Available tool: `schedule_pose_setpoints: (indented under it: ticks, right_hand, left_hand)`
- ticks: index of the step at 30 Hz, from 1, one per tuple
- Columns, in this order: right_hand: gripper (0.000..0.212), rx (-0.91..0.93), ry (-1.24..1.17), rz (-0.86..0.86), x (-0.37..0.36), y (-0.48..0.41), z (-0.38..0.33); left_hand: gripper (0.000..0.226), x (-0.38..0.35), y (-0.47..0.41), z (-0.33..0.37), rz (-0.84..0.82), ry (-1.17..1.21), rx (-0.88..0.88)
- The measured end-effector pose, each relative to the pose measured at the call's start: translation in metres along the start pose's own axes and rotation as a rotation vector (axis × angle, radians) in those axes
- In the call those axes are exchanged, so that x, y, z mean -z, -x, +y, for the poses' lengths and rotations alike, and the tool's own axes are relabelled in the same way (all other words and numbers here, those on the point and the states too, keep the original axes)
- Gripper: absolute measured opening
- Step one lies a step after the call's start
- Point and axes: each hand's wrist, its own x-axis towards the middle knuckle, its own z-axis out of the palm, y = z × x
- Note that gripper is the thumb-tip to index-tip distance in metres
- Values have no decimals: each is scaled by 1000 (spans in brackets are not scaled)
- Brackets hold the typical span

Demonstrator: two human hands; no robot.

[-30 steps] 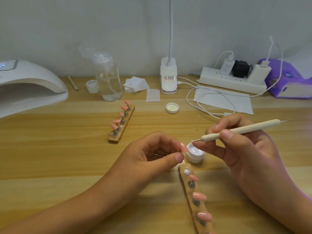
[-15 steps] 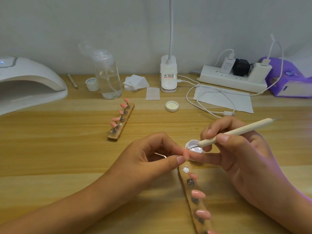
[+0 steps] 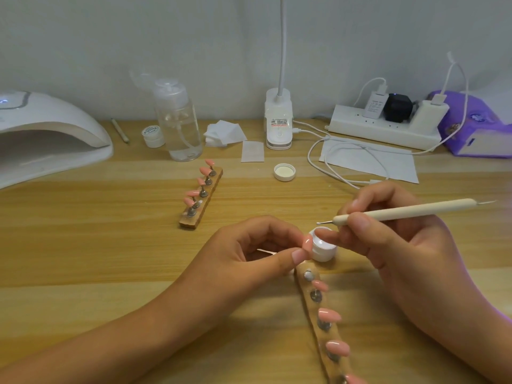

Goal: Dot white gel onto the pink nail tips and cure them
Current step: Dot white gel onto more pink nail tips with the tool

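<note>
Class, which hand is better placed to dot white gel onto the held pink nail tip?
Right. The right hand grips the cream dotting pen, its white-loaded point close to the glossy pink nail tip, which the left hand pinches beside the small white gel jar.

A plain pale grey wall [image 3: 110,37] rises at 12 o'clock behind the light-wood, striped-grain counter [image 3: 83,245], with a white gooseneck clip lamp [image 3: 278,120] standing against it.

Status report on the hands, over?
Left hand pinches pink nail tip. Right hand holds dotting pen, white blob on its point, above open gel pot. Nothing between them.
</note>
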Motion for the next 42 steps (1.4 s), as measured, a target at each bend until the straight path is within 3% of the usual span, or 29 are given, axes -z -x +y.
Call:
schedule_pose_setpoints:
  ticks: [16, 22, 32, 42]
  right_hand:
    - [15, 24, -8, -69, -2, 4, 0]
    - [30, 12, 7, -59, -2, 4, 0]
    - [8, 6, 49, -43, -3, 6, -1]
    - [28, -6, 72, -57, -4, 7, -3]
  left_hand:
    - [8, -1, 0, 3, 1, 53, 48]
    - [8, -1, 0, 3, -1, 53, 37]
    - [7, -1, 1, 3, -5, 60, 40]
    - [7, -1, 1, 5, -13, 43, 41]
